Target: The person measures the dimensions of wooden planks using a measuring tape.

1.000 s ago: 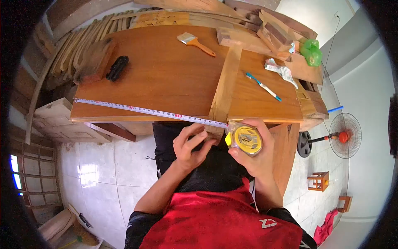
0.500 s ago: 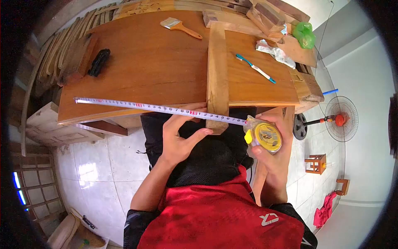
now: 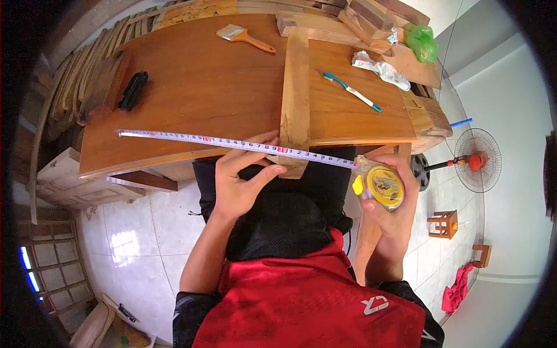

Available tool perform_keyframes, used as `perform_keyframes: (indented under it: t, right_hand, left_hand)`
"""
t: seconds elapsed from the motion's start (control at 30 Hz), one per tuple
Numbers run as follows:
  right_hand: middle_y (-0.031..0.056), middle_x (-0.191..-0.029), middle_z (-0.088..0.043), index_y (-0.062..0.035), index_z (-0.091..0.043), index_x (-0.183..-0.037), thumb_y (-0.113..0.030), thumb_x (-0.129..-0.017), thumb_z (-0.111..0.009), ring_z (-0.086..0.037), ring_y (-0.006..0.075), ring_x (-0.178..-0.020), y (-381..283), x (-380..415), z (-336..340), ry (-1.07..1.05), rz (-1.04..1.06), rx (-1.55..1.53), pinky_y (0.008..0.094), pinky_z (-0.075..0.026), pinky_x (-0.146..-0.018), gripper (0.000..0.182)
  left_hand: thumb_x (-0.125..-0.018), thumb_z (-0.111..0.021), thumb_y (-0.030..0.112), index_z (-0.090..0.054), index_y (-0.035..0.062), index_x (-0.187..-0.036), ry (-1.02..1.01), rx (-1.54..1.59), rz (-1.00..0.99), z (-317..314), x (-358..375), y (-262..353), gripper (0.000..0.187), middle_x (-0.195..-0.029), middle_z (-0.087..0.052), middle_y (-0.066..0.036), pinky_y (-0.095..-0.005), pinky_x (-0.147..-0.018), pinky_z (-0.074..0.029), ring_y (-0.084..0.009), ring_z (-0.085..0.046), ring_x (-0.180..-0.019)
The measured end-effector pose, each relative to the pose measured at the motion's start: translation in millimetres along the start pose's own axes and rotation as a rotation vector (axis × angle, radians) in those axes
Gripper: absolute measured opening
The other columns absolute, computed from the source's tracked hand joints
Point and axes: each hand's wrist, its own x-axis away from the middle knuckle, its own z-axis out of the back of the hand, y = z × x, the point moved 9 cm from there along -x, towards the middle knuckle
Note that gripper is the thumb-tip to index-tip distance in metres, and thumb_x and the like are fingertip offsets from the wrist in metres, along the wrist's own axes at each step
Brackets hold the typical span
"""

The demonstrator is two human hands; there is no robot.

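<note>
My right hand (image 3: 391,203) is closed around a yellow tape measure (image 3: 385,187) in a clear case, right of the wooden board. Its extended blade (image 3: 243,144) runs left across the near end of the board, and its free tip stands over the tabletop's left part. The wooden board (image 3: 295,87) lies front to back on the brown tabletop, its near end jutting past the front edge. At that end, my left hand (image 3: 238,182) grips the board's left side, thumb in front and fingers partly hidden behind the blade.
On the tabletop (image 3: 191,75) lie a paintbrush (image 3: 246,39), a toothbrush (image 3: 353,91), a black object (image 3: 133,91) and a crumpled white wrapper (image 3: 380,69). Wood blocks (image 3: 371,26) and a green plastic bag (image 3: 422,43) sit at the back right. A fan (image 3: 477,160) stands right.
The tape measure and its blade have shifted to the right across the board. My left hand and the board's near end appear slightly further left and up, as the whole view shifts a little.
</note>
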Motion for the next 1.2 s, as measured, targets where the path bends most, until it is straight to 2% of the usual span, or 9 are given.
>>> perform_keyframes:
  t: [0.07,0.2,0.3,0.4,0.6,0.83,1.2]
  right_hand:
    - [0.0095,-0.1,-0.066,0.0009,-0.06,-0.112,-0.032,-0.062,-0.091,-0.064,0.0171,-0.093,-2.0,-1.1,1.7,-0.001,0.012,0.008,0.0297,-0.049,-0.084,0.067]
    - [0.0094,-0.099,-0.066,0.0011,-0.061,-0.111,-0.032,-0.061,-0.092,-0.064,0.017,-0.092,-8.0,-5.3,0.3,-0.029,0.052,0.019,0.0296,-0.049,-0.084,0.067]
    - [0.0093,-0.1,-0.066,0.0013,-0.061,-0.11,-0.032,-0.061,-0.092,-0.064,0.0172,-0.092,-9.4,-10.3,-2.9,-0.083,0.104,0.067,0.0294,-0.049,-0.083,0.067]
    - [0.0093,-0.1,-0.065,0.0013,-0.061,-0.109,-0.031,-0.06,-0.092,-0.064,0.0175,-0.092,-9.0,-14.7,-6.3,-0.119,0.145,0.099,0.0293,-0.049,-0.083,0.066]
    - [0.0099,-0.1,-0.065,0.0012,-0.06,-0.11,-0.031,-0.06,-0.092,-0.064,0.0174,-0.092,-6.8,-13.7,-11.7,-0.115,0.131,0.08,0.0294,-0.049,-0.083,0.068]
    - [0.0104,-0.1,-0.066,0.0009,-0.06,-0.111,-0.032,-0.061,-0.091,-0.064,0.0175,-0.092,4.2,-2.5,-5.5,-0.067,-0.028,0.016,0.0294,-0.049,-0.084,0.068]
    - [0.0102,-0.097,-0.066,0.0011,-0.061,-0.107,-0.035,-0.061,-0.09,-0.064,0.017,-0.089,-1.0,-5.7,-2.0,-0.087,0.072,0.153,0.0288,-0.049,-0.081,0.065]
  left_hand:
    - [-0.075,-0.08,-0.001,-0.074,-0.0069,-0.09,0.011,0.12,0.111,-0.8,-0.1,-6.9,0.017,-0.124,-0.064,-0.027,-0.0413,-0.108,-0.043,-0.0327,-0.06,-0.122]
    - [-0.078,-0.077,-0.002,-0.073,-0.0086,-0.092,-0.042,0.08,0.108,-3.2,2.4,-3.6,0.016,-0.126,-0.064,-0.026,-0.0399,-0.108,-0.042,-0.0318,-0.058,-0.125]
    - [-0.076,-0.081,0.001,-0.071,-0.0047,-0.082,-0.007,0.124,0.088,-3.2,6.6,-8.7,0.014,-0.126,-0.065,-0.026,-0.0384,-0.103,-0.047,-0.0331,-0.064,-0.12]
    - [-0.076,-0.082,0.003,-0.069,-0.0037,-0.078,0.012,0.079,0.135,-2.3,10.6,-10.8,0.014,-0.124,-0.066,-0.026,-0.0394,-0.105,-0.045,-0.0344,-0.062,-0.123]
    - [-0.078,-0.081,0.005,-0.07,-0.0048,-0.079,0.026,0.106,0.191,0.7,12.5,-14.2,0.014,-0.125,-0.066,-0.025,-0.0389,-0.105,-0.044,-0.0333,-0.061,-0.124]
    - [-0.079,-0.079,0.007,-0.073,-0.0084,-0.088,0.064,0.106,0.205,5.3,18.0,-16.3,0.019,-0.126,-0.066,-0.022,-0.037,-0.106,-0.043,-0.031,-0.061,-0.124]
    - [-0.08,-0.077,0.003,-0.072,-0.0085,-0.103,0.051,0.02,0.111,6.8,15.6,-5.0,0.026,-0.127,-0.065,-0.026,-0.0348,-0.102,-0.045,-0.0297,-0.064,-0.119]
